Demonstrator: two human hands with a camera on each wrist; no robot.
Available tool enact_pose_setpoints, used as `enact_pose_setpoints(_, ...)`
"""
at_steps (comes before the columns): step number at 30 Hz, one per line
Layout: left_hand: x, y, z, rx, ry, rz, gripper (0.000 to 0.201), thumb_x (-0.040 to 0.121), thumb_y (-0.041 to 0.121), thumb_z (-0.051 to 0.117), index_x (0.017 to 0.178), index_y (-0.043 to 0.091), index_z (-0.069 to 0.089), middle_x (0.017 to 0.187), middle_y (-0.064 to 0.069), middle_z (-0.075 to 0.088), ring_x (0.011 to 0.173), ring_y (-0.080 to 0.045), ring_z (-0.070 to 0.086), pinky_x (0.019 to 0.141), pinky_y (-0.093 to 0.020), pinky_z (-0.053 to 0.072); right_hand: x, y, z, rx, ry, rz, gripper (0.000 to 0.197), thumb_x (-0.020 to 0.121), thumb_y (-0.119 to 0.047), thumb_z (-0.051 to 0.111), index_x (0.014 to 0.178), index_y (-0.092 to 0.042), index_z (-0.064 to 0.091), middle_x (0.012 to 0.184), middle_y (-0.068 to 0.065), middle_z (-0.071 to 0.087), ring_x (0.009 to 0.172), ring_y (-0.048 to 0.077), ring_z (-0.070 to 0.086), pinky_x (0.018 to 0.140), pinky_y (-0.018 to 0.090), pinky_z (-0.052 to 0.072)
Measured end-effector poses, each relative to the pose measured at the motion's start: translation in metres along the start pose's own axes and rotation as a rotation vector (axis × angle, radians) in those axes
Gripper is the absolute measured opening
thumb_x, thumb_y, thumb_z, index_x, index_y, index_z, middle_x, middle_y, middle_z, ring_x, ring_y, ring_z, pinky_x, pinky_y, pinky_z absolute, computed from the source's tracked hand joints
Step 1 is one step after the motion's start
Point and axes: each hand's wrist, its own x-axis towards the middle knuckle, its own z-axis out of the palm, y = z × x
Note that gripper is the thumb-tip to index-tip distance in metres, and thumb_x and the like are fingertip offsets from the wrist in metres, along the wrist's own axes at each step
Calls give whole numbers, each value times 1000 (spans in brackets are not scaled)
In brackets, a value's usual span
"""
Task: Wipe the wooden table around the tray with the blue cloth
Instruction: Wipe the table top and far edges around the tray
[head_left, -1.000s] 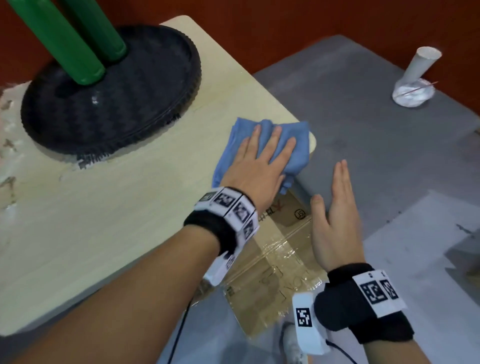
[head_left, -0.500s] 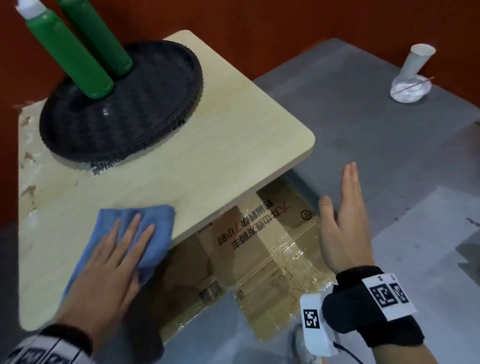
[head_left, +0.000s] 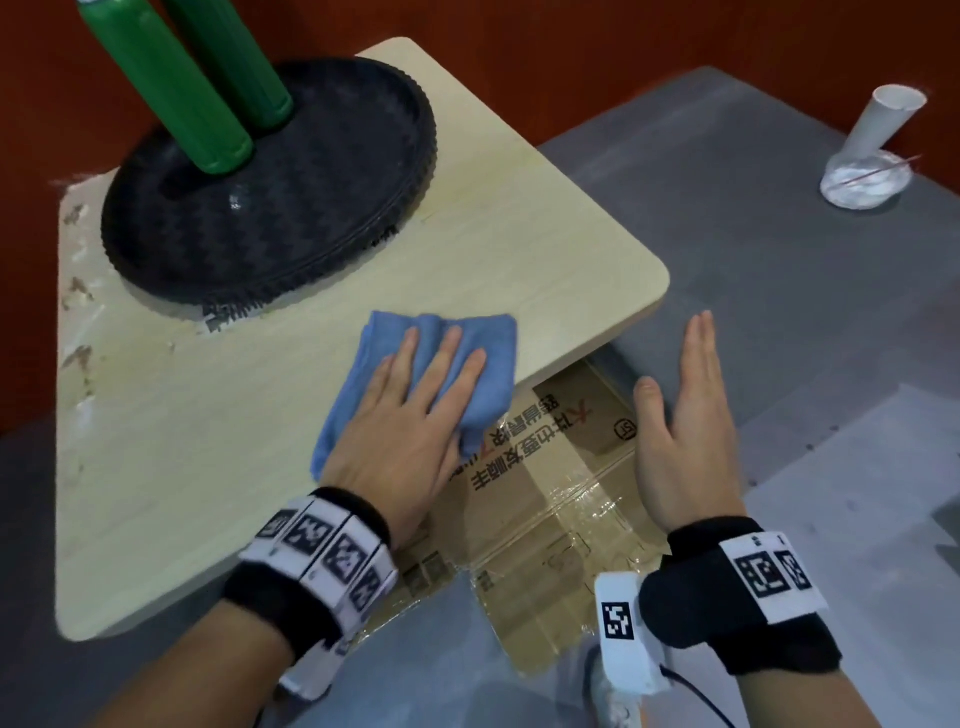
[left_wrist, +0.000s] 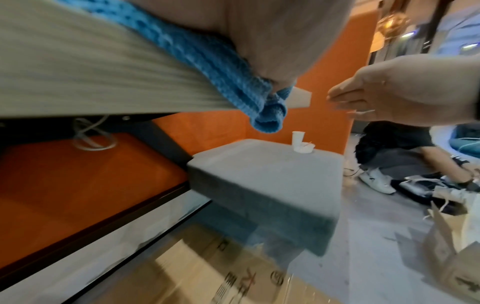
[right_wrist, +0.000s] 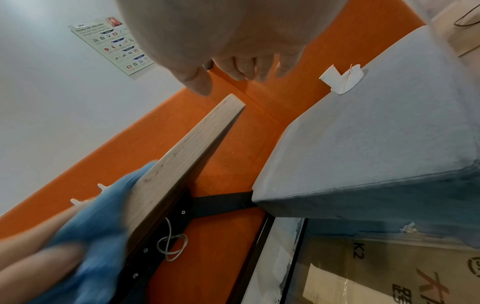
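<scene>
Left hand (head_left: 410, 431): flat, fingers straight and slightly spread, pressing blue cloth (head_left: 441, 374) at table's (head_left: 208, 467) 4 o'clock edge.
Right hand (head_left: 680, 415): flat, fingers together, empty, beside table.
Tray (head_left: 270, 218): 11 o'clock.
Change: cloth moved rightward from 7 o'clock.

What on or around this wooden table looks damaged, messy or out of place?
The wooden table has chipped, flaky patches along its left edge. A torn label scrap sticks out beside the black tray. The blue cloth overhangs the table's front edge.
</scene>
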Motion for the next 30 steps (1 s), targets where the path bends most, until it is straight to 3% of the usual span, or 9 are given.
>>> enact_pose_setpoints(3, 34, 28, -17, -22, -3, 30, 65, 89, 38, 23, 149, 15, 27, 156, -11, 25, 142, -39, 24, 112, -49, 26, 4, 7, -5, 16, 22, -4, 63, 101, -22, 37, 153, -17, 3, 161, -8, 0, 146, 0, 0, 119, 25, 6)
enact_pose_setpoints(7, 79, 62, -25, -34, 35, 40, 63, 98, 34, 28, 152, 23, -2, 161, -3, -8, 147, -32, -9, 119, -43, 2, 5, 15, -11, 25, 41, -10, 64, 99, -23, 36, 153, -16, 5, 161, -7, 1, 146, 0, 1, 119, 26, 7)
enact_pose_setpoints(10, 93, 70, -28, -8, 58, 56, 62, 99, 33, 28, 152, 24, -4, 160, -2, -10, 147, -30, -10, 121, -43, 2, 2, 16, -14, 19, 54, -5, 66, 96, -27, 35, 153, -16, 5, 161, -7, 1, 146, 1, 1, 119, 27, 7)
enact_pose_setpoints(15, 13, 9, -10, -45, 71, 80, 61, 95, 34, 19, 153, 22, 3, 161, -1, -2, 148, -21, -3, 120, -40, 9, -2, 10, -15, -7, 28, 2, 63, 101, -24, 36, 153, -17, 3, 161, -8, -1, 146, 1, 0, 120, 30, 7)
enact_pose_setpoints(18, -59, -43, 6, -41, -14, 25, 63, 96, 39, 22, 153, 22, 4, 161, -1, 2, 149, -22, 1, 117, -41, 10, -5, 8, -12, -8, 12, 7, 63, 101, -25, 35, 153, -19, 1, 161, -10, -3, 145, -1, -2, 120, 29, 6)
enact_pose_setpoints(20, -76, -56, 8, -46, -66, 20, 62, 97, 43, 18, 153, 22, 1, 161, -2, 3, 148, -24, 5, 117, -42, 11, -6, 6, -10, -9, -4, 10, 63, 101, -27, 35, 153, -20, 0, 161, -12, -5, 145, -2, -3, 119, 28, 6)
enact_pose_setpoints(25, -41, -31, 6, -55, 22, 1, 65, 94, 40, 23, 153, 22, 0, 160, -4, 4, 148, -26, 6, 119, -38, 6, -1, 3, -7, -10, -1, 1, 63, 101, -26, 34, 153, -20, 0, 161, -12, -5, 145, -3, -3, 119, 27, 6)
enact_pose_setpoints(27, -13, -12, 4, -45, 58, -10, 65, 93, 38, 23, 153, 22, 3, 160, -4, 5, 147, -29, 8, 120, -41, 13, 4, 3, -7, -4, 9, -1, 63, 101, -25, 35, 153, -19, 1, 161, -11, -4, 145, -2, -3, 119, 25, 6)
enact_pose_setpoints(30, 32, 21, -6, 9, 65, 18, 63, 90, 36, 26, 149, 16, 21, 156, -9, 24, 142, -34, 27, 112, -46, 28, 12, 9, -8, 11, 28, 6, 63, 101, -23, 37, 153, -19, 3, 161, -11, -2, 145, -3, -2, 119, 24, 6)
